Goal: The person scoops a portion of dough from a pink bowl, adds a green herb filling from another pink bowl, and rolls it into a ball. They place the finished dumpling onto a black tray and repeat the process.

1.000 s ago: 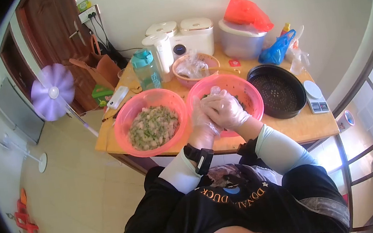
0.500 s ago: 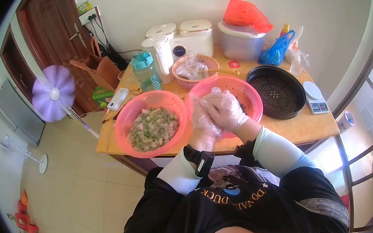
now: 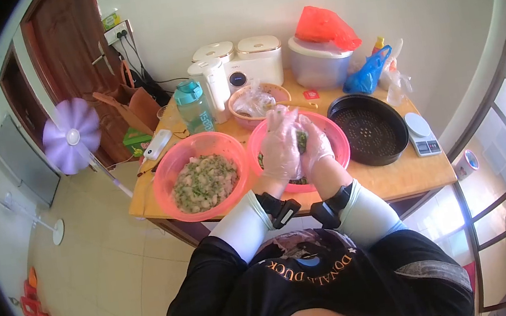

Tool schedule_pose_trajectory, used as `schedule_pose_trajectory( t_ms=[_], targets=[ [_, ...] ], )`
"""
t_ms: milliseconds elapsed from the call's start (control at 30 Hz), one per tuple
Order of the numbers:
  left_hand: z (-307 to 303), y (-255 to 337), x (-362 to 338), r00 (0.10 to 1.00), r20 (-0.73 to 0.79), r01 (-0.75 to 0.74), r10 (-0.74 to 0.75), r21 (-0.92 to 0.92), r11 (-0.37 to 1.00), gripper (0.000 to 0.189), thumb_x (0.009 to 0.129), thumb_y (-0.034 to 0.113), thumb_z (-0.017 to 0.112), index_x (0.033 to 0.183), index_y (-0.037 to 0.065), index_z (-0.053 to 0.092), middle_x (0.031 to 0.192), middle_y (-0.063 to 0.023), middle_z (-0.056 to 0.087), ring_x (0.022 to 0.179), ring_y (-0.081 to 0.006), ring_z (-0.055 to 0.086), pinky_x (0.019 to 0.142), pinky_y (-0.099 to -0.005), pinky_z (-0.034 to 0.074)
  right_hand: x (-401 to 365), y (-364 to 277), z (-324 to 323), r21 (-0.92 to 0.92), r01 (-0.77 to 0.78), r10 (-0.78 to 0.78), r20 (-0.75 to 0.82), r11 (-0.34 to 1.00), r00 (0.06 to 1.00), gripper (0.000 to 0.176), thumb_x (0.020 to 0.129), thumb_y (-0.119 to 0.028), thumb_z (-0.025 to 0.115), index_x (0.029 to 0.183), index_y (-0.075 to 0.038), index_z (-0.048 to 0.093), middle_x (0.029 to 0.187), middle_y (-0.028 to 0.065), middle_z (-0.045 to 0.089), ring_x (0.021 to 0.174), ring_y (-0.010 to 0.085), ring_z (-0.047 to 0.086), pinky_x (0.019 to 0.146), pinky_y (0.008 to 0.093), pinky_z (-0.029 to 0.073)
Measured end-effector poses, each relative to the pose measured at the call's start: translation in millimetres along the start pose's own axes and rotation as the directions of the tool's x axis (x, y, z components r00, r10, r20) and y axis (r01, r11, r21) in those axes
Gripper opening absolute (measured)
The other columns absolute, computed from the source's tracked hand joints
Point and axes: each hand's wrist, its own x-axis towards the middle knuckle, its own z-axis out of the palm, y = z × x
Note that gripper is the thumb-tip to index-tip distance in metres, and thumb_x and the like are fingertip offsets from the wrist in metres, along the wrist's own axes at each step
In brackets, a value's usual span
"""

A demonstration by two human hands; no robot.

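Both my hands wear clear plastic gloves and come together over the right-hand pink bowl (image 3: 344,160). My left hand (image 3: 280,149) and my right hand (image 3: 318,149) are cupped around a dark green lump (image 3: 302,141), partly hidden by the fingers. More dark green bits show low in that bowl beneath the hands. Left of it stands another pink bowl (image 3: 162,173), holding a pale, chunky mixture (image 3: 205,183) flecked with chopped green.
Behind are a smaller pink bowl (image 3: 247,120) with plastic film, a teal bottle (image 3: 194,109) and a white appliance (image 3: 263,64). To the right sit a black perforated steamer pan (image 3: 369,131), a kitchen scale (image 3: 421,136) and a blue bag (image 3: 368,74). A purple fan (image 3: 72,137) stands left.
My hands have turned from being pressed over each other to side by side, showing the dark green lump between them. The view has shifted slightly.
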Motion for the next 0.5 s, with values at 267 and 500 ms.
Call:
schedule_pose_trajectory(
  t_ms=[267,500],
  targets=[
    [5,4,0,0.963,0.126,-0.271,0.24,0.475,0.837,0.025,0.091,0.009,0.062,0.113,0.008,0.074,0.116,-0.012,0.073,0.109,-0.0415,0.066,0.103,-0.0457,0.048,-2,16,-14,-0.019,-0.029,0.031,0.093,0.999,0.995,0.024,0.103,-0.026,0.053,0.111,-0.007,0.066,0.104,0.0077,0.071,0.095,0.022,0.067,0.085,0.0374,0.055],
    [2,3,9,0.994,-0.013,0.11,-0.109,0.125,0.986,0.043,0.103,0.027,0.045,0.138,0.005,0.057,0.132,-0.0132,0.064,0.124,-0.0285,0.06,0.107,-0.0415,0.044,4,0,-9,-0.011,-0.003,0.004,0.048,1.0,0.999,0.02,0.101,-0.024,0.057,0.11,-0.007,0.065,0.1,0.0076,0.07,0.087,0.0229,0.067,0.079,0.0385,0.057]
  ],
)
